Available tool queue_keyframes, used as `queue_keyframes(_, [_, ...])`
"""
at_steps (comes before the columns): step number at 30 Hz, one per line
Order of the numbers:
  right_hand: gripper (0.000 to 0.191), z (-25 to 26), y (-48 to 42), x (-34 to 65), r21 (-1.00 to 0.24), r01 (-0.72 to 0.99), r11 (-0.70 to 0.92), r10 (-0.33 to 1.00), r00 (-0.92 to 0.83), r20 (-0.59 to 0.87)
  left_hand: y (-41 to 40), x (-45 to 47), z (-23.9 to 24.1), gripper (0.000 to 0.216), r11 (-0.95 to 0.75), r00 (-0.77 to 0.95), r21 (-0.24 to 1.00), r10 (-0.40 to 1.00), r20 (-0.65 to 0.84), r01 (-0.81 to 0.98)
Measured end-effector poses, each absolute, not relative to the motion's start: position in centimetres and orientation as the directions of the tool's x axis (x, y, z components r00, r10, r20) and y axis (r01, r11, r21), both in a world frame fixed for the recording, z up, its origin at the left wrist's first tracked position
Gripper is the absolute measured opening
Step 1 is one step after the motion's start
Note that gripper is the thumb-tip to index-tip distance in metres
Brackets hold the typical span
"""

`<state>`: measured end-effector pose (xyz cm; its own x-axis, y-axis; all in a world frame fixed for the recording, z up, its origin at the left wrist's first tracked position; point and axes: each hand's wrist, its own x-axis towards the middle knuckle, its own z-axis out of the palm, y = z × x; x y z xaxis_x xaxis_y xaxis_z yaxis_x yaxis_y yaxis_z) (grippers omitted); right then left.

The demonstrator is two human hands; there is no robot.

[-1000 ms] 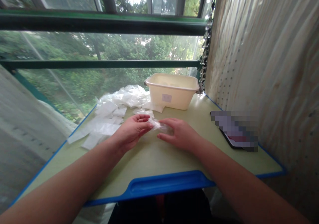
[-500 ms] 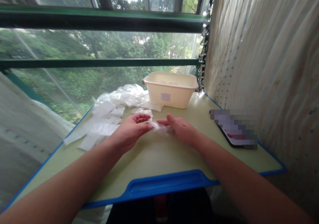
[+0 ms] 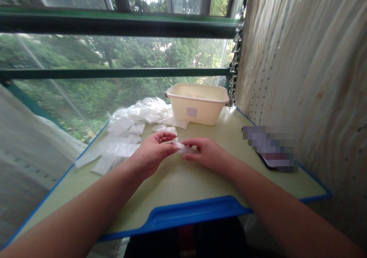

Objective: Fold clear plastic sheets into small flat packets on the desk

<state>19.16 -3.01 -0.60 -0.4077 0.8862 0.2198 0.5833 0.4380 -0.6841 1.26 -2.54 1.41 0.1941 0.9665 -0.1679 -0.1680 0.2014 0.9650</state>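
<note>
Above the middle of the table, a small crumpled clear plastic bag [image 3: 183, 148] stretches between both hands. My left hand [image 3: 153, 151] pinches its left end between thumb and fingers. At the bag's right end is my right hand [image 3: 208, 153], its fingers curled over the top and its thumb underneath. Whatever the bag may contain is too small and blurred to make out. Just behind the hands lies another flat clear packet [image 3: 165, 129].
White and clear plastic packets [image 3: 123, 128] are heaped on the table's left side. A cream plastic tub [image 3: 205, 112] with a label stands at the back. To the right lies a phone-like object [image 3: 268, 151], blurred out. The table [image 3: 183, 185] has a blue edge.
My right thumb has swung from above down to below the bag, and the fingers have curled over its right end. My left hand keeps its pinch, almost unmoved.
</note>
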Motion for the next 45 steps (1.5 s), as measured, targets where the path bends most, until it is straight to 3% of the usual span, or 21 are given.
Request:
queue_keyframes(8, [0.034,-0.9,-2.9,19.1,-0.270,0.752,0.601,0.787,-0.500,0.361,-2.8,1.3,1.7,0.031,0.230,0.140,0.963,0.968,-0.211,-0.138])
queue_keyframes(10, [0.033,-0.8,-2.8,19.2,-0.213,0.777,0.593,0.786,-0.502,0.360,-2.8,1.2,1.6,0.031,0.149,0.148,0.988,0.979,-0.143,-0.031])
queue_keyframes(12, [0.032,-0.7,-2.8,19.4,-0.198,0.788,0.582,0.792,-0.496,0.356,-2.9,1.0,1.5,0.031,-0.043,0.175,0.986,0.984,0.014,0.161])
queue_keyframes(14, [0.030,-0.6,-2.8,19.5,-0.210,0.791,0.574,0.798,-0.484,0.360,-3.0,0.8,1.6,0.037,-0.341,0.261,0.859,0.931,0.253,0.382])
queue_keyframes(16, [0.030,-0.4,-2.9,19.5,-0.239,0.776,0.584,0.793,-0.482,0.372,-3.0,0.5,1.7,0.045,-0.589,0.397,0.628,0.808,0.436,0.509])
queue_keyframes(18, [0.030,-0.2,-3.0,19.6,-0.283,0.736,0.615,0.776,-0.500,0.385,-2.8,0.3,1.7,0.044,-0.682,0.514,0.496,0.731,0.449,0.537])
queue_keyframes(21, [0.029,0.2,-3.2,19.8,-0.394,0.670,0.629,0.774,-0.492,0.398,-2.3,-0.1,1.6,0.022,-0.623,0.586,0.563,0.761,0.277,0.543])
queue_keyframes(25, [0.030,0.8,-3.4,20.2,-0.565,0.618,0.547,0.837,-0.394,0.379,-1.6,-0.2,1.4,0.011,-0.321,0.504,0.807,0.863,0.033,0.496])
queue_keyframes(28, [0.036,1.1,-3.5,20.4,-0.634,0.594,0.494,0.868,-0.367,0.333,-1.5,-0.1,1.4,0.011,-0.138,0.467,0.902,0.881,-0.077,0.409])
queue_keyframes(40, [0.027,0.7,-3.3,20.1,-0.771,0.445,0.456,0.872,-0.398,0.286,-2.3,-0.6,2.7,0.033,0.167,0.623,0.946,0.718,-0.310,0.278])
queue_keyframes(45, [0.032,0.9,-3.3,20.3,-0.820,0.390,0.419,0.875,-0.417,0.248,-2.2,-0.3,2.0,0.023,0.189,0.576,0.943,0.753,-0.317,0.272])
